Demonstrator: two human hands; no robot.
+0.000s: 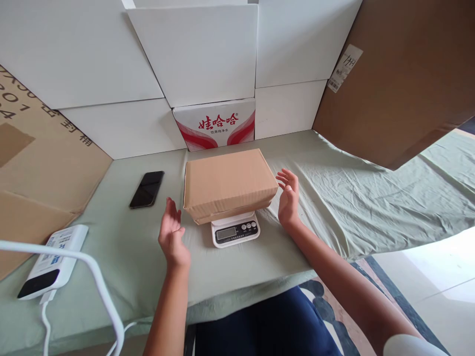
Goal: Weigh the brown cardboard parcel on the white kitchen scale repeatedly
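A brown box (228, 183) sits on a white scale (234, 230) at the middle of the frame, on a counter (334, 198) under a green cloth. The left hand (171, 235) and right hand (288, 198) are open, palms turned inward, one on each side of the box and just apart from it. A black phone (147, 189) lies left of the box. A white power bank (52, 259) with a cable sits at lower left.
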